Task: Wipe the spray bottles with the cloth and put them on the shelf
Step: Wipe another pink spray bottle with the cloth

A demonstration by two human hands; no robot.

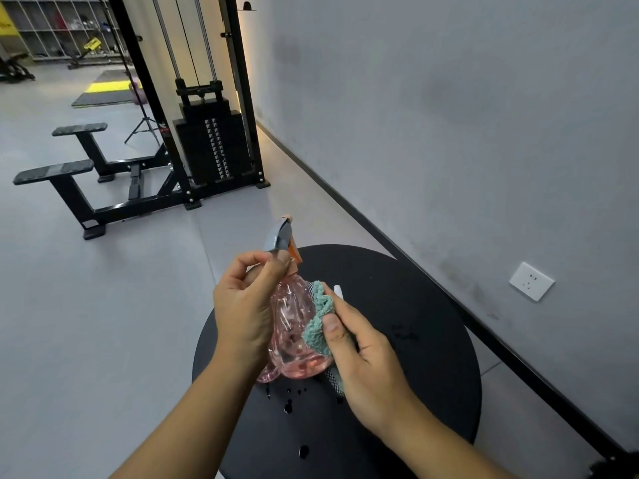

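Observation:
A clear pink spray bottle (294, 337) with a grey and orange trigger head hangs tilted over the round black table (415, 340). My left hand (245, 305) grips it at the neck and upper body. My right hand (363, 361) presses a teal cloth (320, 319) against the bottle's right side. A small white object (338, 291) shows just behind the cloth; I cannot tell what it is. No other bottle is in sight.
Water drops (288, 406) lie on the table below the bottle. A grey wall with a white socket (531, 281) runs along the right. A black cable weight machine (207, 133) stands on the grey floor behind. Cubby shelving (58, 25) is far off at top left.

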